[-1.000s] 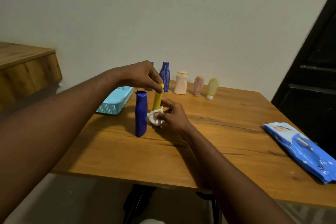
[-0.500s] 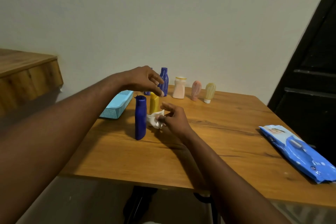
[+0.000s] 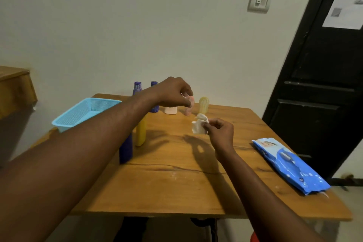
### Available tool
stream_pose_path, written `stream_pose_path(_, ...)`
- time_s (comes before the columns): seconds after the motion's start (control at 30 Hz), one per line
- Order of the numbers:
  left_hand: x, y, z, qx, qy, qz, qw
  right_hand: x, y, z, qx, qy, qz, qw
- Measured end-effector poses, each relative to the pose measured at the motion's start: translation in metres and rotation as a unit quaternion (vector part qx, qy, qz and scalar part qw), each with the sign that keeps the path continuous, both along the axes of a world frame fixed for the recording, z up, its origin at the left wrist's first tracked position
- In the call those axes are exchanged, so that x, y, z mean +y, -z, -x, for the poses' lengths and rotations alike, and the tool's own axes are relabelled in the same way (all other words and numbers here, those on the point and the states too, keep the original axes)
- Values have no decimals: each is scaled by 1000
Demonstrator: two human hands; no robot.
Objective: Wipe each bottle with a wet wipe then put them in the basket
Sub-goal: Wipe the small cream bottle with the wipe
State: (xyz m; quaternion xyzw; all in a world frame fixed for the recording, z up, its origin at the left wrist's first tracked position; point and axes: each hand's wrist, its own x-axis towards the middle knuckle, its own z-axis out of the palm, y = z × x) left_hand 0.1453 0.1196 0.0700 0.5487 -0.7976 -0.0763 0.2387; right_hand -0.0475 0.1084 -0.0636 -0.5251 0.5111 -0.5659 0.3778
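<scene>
Bottles stand in two groups on the wooden worktop [image 3: 176,182]. Nearest, under the left forearm, a dark blue cylindrical plastic bottle [image 3: 125,151] stands upright, and a slim yellow plastic bottle [image 3: 141,131] stands upright just behind it; both are well to the left of the right hand's fingers. The right hand [image 3: 221,133] is raised above the middle of the worktop, its fingers [image 3: 207,124] pinched closed on a crumpled white wet wipe [image 3: 199,124] that sticks up and to the left of them. Off to the right of that hand, a blue plastic pack of wipes [image 3: 290,165] lies flat near the worktop's right edge.

Farther back, the left hand [image 3: 173,92] hovers over the rear row, its fingers [image 3: 187,97] curled downward and closed at the top of a small pink plastic bottle [image 3: 188,110]; blur makes it impossible to tell whether they truly grip it. Just right of those fingers stands a pale yellow rounded bottle [image 3: 203,104], and just left of the pink one, below the hand, is the base of a white squat bottle [image 3: 170,110]. Two tall purple-blue bottles [image 3: 137,88] stand behind the left wrist near the wall, one mostly hidden. Well to the left of both hands, a light blue perforated plastic basket [image 3: 82,112] sits at the worktop's far left corner.
</scene>
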Motion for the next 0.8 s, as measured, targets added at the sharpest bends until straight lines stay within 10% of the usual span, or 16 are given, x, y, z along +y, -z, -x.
stream_pose_path(0.8,-220,71,84,-195,-97,15,976,-126,58,38,-80,30,-39,996)
